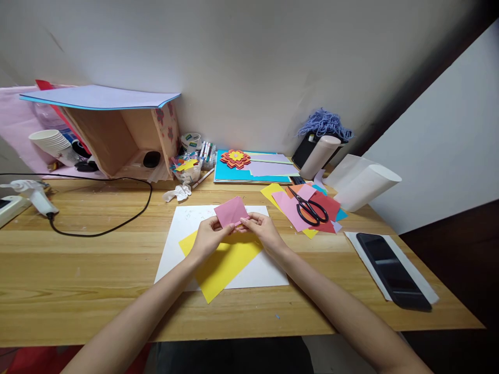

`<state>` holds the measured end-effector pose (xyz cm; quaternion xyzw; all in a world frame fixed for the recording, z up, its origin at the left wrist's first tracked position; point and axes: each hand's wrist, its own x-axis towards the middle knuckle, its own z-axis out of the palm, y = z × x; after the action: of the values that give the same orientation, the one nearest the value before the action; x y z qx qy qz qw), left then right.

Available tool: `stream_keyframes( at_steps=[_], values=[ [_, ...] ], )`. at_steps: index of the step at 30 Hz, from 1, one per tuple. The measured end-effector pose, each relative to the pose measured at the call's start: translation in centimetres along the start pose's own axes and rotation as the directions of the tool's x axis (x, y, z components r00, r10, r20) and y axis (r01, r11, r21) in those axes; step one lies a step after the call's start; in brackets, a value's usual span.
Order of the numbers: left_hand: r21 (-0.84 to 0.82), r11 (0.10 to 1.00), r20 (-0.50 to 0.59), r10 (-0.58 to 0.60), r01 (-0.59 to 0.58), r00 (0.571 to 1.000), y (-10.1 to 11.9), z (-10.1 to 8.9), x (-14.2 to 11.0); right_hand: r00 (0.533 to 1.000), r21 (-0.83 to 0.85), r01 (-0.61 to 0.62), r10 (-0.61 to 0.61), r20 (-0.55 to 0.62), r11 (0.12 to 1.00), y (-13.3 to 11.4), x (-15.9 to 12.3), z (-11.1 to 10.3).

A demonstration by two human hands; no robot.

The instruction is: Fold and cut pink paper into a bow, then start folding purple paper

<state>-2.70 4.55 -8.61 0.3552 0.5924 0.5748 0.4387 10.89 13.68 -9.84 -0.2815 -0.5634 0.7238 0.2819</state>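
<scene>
Between my two hands is a square of pink paper (231,210), its lower edge being folded or rolled under my thumbs. My left hand (211,236) pinches it from the left, thumb on the near edge. From the right, my right hand (260,228) pinches the same edge near the corner. Some fingertips are hidden behind the paper. Below the hands lies a yellow paper sheet (224,270), set at a slant on a larger white sheet (175,249) on the wooden table.
To the right, black-handled scissors (312,208) rest on coloured paper scraps (284,205). A phone (393,270) lies near the right edge. A layered paper flower (235,159) sits on stacked sheets at the back. On the left are a glue gun (33,196), its cord and an open box (125,135).
</scene>
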Motion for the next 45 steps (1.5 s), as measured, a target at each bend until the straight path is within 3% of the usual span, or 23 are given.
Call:
stream_keyframes(
  at_steps=[5, 13, 22, 31, 37, 45],
  values=[
    [-0.014, 1.0, 0.01, 0.011, -0.011, 1.0, 0.0, 0.0, 0.0, 0.998, -0.057, 0.035, -0.032, 0.049, 0.998, 0.2, -0.1, -0.2],
    [-0.005, 0.996, 0.064, 0.095, -0.094, 0.993, 0.1, 0.4, -0.2, 0.999, -0.107, 0.034, -0.031, 0.033, 0.994, 0.0, -0.1, -0.3],
    [0.015, 1.0, 0.027, 0.016, -0.017, 0.999, 0.5, 0.1, 0.2, 0.988, -0.095, -0.075, 0.086, 0.125, 0.993, -1.7, -0.1, -0.9],
    [-0.038, 0.992, 0.139, -0.113, 0.119, 0.984, 1.5, -0.6, 0.4, 0.96, -0.098, -0.095, 0.117, 0.253, 0.991, -3.3, 0.1, -1.5],
    [-0.048, 0.99, 0.067, -0.131, 0.135, 0.989, 1.0, -0.7, 0.3, 0.992, -0.065, -0.067, 0.073, 0.101, 0.996, -1.6, 0.3, -1.5],
    [-0.021, 0.998, 0.014, -0.055, 0.055, 0.998, -0.5, 0.1, 0.2, 1.0, -0.197, 0.007, -0.005, 0.007, 0.98, 0.1, -0.3, -0.2]
  ],
)
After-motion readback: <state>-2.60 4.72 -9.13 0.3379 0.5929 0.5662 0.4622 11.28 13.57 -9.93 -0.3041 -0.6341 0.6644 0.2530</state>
